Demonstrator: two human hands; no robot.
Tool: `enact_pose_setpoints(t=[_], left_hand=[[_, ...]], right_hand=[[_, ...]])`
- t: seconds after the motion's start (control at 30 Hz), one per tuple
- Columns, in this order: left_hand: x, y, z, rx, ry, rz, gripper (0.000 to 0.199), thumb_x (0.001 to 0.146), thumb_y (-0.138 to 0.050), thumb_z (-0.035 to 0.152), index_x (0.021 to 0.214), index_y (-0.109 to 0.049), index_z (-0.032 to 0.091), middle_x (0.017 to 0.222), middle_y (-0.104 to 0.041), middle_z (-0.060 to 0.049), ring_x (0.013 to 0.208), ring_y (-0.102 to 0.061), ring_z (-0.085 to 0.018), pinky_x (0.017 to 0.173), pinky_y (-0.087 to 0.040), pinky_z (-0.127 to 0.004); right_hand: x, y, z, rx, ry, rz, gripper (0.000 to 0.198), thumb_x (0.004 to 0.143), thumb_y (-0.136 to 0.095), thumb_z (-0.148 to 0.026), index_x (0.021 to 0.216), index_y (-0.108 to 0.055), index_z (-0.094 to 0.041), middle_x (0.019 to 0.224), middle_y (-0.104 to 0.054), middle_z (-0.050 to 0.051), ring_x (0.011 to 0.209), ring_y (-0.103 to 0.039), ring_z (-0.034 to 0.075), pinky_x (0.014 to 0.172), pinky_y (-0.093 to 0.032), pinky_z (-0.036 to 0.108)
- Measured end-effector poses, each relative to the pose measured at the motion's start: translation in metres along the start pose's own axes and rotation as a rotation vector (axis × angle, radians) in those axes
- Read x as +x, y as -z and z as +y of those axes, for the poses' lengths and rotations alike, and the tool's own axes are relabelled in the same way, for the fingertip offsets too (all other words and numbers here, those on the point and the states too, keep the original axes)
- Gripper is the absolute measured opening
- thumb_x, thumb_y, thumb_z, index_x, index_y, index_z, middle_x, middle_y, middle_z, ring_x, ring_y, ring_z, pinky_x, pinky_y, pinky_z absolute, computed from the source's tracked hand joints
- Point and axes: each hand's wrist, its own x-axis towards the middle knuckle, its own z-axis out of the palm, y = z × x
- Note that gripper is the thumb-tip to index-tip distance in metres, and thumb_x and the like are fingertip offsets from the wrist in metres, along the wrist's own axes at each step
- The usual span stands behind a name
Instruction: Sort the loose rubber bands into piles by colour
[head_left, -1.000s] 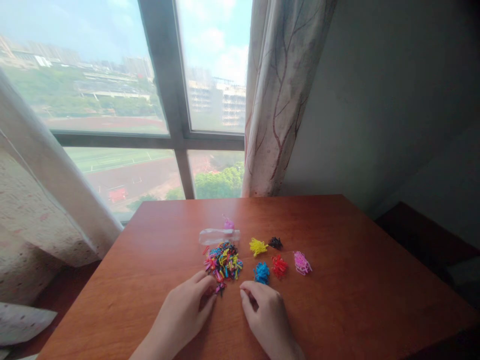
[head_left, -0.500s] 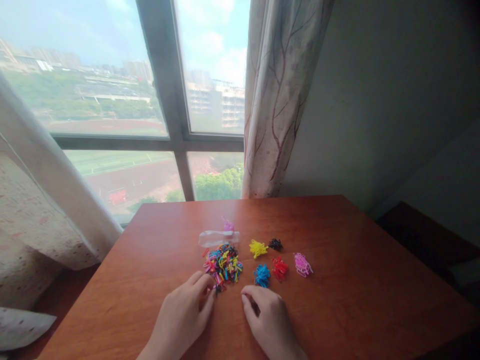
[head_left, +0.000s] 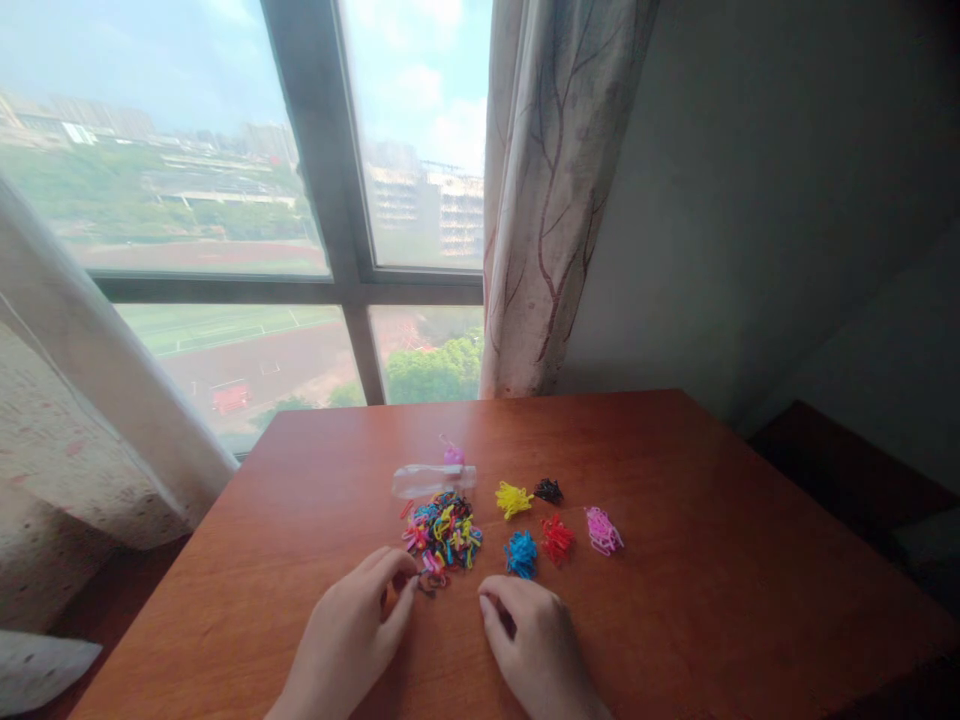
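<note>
While windows [head_left: 420, 200] glow, piles [head_left: 444, 528] dot the table [head_left: 720, 570].

Whether the left hand [head_left: 352, 620] or the right hand [head_left: 534, 630] pinches anything is too small to tell. Single pieces blur together in the mixed pile [head_left: 446, 530]. The view's bottom edge cuts off both forearms [head_left: 304, 690].

Premises: a room of domestic character, on an upper storey. Evidence: 1 polished wooden table [head_left: 675, 600] before a large framed window [head_left: 346, 290]; 2 patterned curtains [head_left: 555, 200], 1 per side; 1 plain wall [head_left: 750, 220]. View downward: sports field [head_left: 240, 325], treetops [head_left: 439, 370], buildings [head_left: 459, 212].
</note>
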Motion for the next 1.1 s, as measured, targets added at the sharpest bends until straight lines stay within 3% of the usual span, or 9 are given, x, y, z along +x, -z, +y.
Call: enact_pose_setpoints(t=[0.33, 0.6, 0.8, 1.0, 1.1], left_hand=[[0.006, 0.0, 0.003, -0.295, 0.034, -0.082, 0.025, 0.088, -0.048, 0.032, 0.081, -0.068, 0.019, 0.07, -0.067, -0.001, 0.065, -0.057, -0.016, 0.06, -0.04, -0.023], [0.007, -0.002, 0.008, -0.229, -0.028, -0.051, 0.02, 0.087, -0.05, 0.03, 0.08, -0.066, 0.02, 0.072, -0.068, -0.001, 0.062, -0.057, -0.015, 0.059, -0.041, -0.022], [0.023, 0.007, 0.023, -0.122, -0.121, -0.051, 0.017, 0.087, -0.049, 0.025, 0.08, -0.064, 0.022, 0.079, -0.069, -0.002, 0.067, -0.059, -0.015, 0.06, -0.041, -0.022], [0.03, 0.011, 0.033, -0.194, -0.119, -0.13, 0.017, 0.084, -0.049, 0.023, 0.078, -0.064, 0.019, 0.073, -0.066, -0.002, 0.065, -0.056, -0.015, 0.06, -0.04, -0.022], [0.024, 0.005, 0.033, -0.26, -0.116, -0.177, 0.017, 0.084, -0.05, 0.024, 0.078, -0.064, 0.018, 0.07, -0.063, -0.001, 0.064, -0.053, -0.013, 0.059, -0.038, -0.022]], right_hand=[[0.0, -0.001, 0.0, 0.008, -0.013, -0.016, 0.02, 0.089, -0.047, -0.015, 0.083, -0.064, -0.023, 0.076, -0.067, 0.0, 0.071, -0.064, 0.016, 0.066, -0.04, 0.022], [0.0, -0.001, 0.0, -0.01, 0.012, -0.001, 0.019, 0.088, -0.048, -0.013, 0.082, -0.063, -0.023, 0.074, -0.067, -0.001, 0.07, -0.064, 0.015, 0.064, -0.039, 0.022], [0.0, -0.003, 0.001, -0.044, 0.047, 0.026, 0.019, 0.087, -0.048, -0.013, 0.079, -0.062, -0.023, 0.072, -0.066, -0.001, 0.067, -0.064, 0.015, 0.062, -0.039, 0.021], [-0.001, -0.009, 0.008, 0.006, 0.04, 0.117, 0.024, 0.093, -0.051, -0.026, 0.114, -0.062, -0.023, 0.064, -0.064, -0.003, 0.058, -0.064, 0.015, 0.057, -0.043, 0.02], [0.0, -0.01, 0.005, 0.099, 0.02, 0.117, 0.028, 0.093, -0.054, -0.029, 0.12, -0.06, -0.022, 0.059, -0.06, -0.005, 0.052, -0.061, 0.013, 0.052, -0.042, 0.018]])
